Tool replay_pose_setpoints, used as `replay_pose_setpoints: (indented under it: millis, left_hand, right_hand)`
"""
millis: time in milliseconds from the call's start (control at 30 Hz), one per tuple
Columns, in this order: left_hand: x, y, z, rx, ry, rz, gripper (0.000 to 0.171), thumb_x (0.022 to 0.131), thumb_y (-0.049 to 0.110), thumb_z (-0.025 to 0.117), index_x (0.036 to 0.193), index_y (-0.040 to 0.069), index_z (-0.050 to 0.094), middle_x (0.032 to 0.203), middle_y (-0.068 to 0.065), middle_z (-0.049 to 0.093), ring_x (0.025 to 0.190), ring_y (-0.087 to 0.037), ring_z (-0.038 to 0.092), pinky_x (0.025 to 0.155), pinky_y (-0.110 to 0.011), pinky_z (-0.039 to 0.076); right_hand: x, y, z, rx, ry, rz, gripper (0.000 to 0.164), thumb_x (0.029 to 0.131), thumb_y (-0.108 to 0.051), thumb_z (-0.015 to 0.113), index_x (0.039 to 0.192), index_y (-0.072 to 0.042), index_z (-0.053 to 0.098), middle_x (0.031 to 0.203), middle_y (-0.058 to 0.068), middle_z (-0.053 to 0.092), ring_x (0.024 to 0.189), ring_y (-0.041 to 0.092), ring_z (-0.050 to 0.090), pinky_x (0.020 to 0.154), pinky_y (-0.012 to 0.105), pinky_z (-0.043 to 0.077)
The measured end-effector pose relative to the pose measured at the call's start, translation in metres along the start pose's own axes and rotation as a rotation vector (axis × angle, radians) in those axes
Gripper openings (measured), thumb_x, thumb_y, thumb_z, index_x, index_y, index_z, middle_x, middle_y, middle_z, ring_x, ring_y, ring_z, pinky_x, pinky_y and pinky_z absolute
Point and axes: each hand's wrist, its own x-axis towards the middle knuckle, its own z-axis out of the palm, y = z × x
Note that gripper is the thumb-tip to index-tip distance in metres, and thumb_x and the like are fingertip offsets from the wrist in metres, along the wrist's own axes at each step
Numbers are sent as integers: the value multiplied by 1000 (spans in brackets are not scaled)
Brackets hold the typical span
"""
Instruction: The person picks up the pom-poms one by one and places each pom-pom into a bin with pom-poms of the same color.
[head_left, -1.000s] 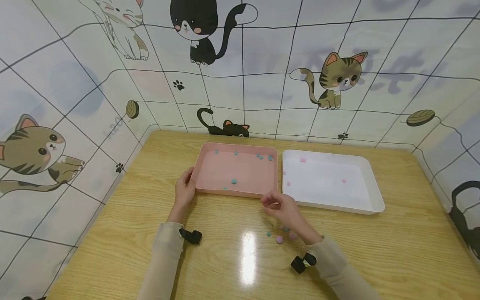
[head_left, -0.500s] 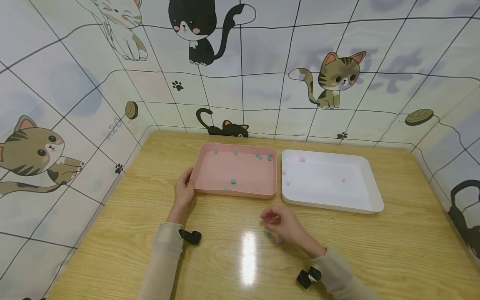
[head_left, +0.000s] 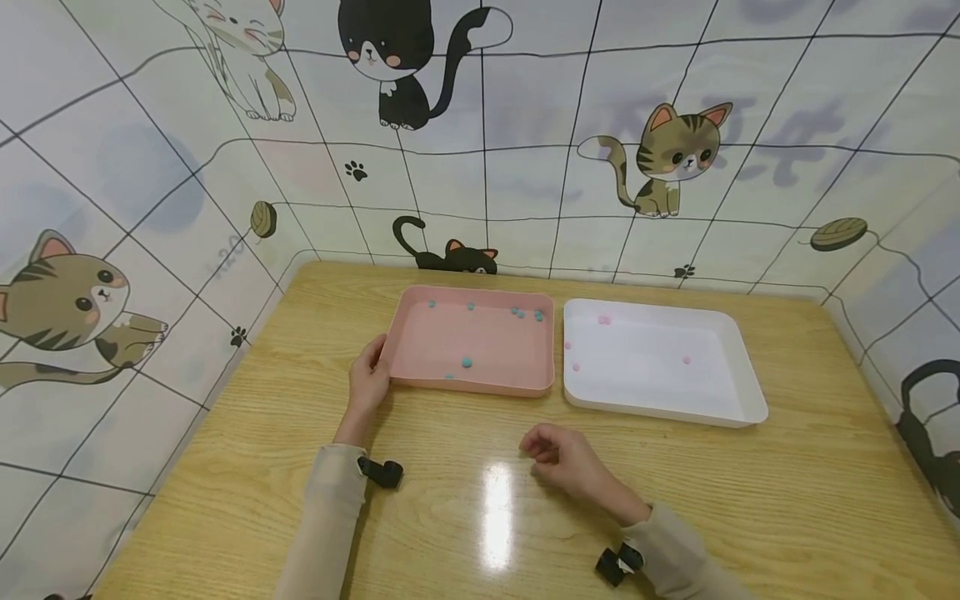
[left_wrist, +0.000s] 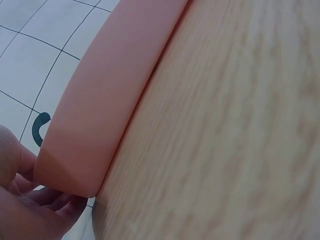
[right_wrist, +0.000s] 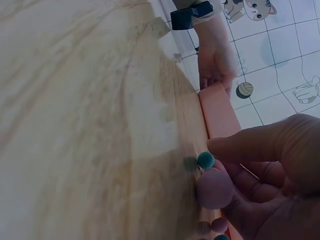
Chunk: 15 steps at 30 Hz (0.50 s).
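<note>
We find the left hand (head_left: 369, 379) gripping the pink tray (head_left: 502, 346) at left. The right hand (head_left: 566, 461) curls at the teal ball (right_wrist: 205, 160) on the table (head_left: 810, 483) (we cannot tell whether it pinches). We advise a light fingertip pinch, clear of the lilac ball (right_wrist: 214, 188). A second ago that hand was by the tray's front corner.

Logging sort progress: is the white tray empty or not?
Not empty: in the head view, a few small pink balls lie inside the white tray.
</note>
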Motion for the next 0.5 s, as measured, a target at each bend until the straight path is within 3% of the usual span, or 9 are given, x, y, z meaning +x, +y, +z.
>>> replay_pose_setpoints:
  millis: [233, 500]
  left_hand:
    - [0, 2, 0, -10, -5, 2, 39, 94, -4, 38, 133, -11, 44, 134, -28, 45, 124, -36, 44, 102, -45, 36]
    - [0, 3, -1, -4, -10, -1, 40, 94, -5, 38, 133, -11, 43, 134, -28, 45, 124, -36, 43, 102, -45, 36]
  right_hand:
    - [0, 1, -1, -60, -19, -39, 27, 73, 18, 60, 94, 1, 62, 92, 10, 62, 85, 23, 59, 74, 28, 54]
    - [1, 0, -2, -57, -26, -53, 27, 73, 19, 60, 93, 3, 62, 91, 11, 62, 82, 25, 60, 73, 29, 54]
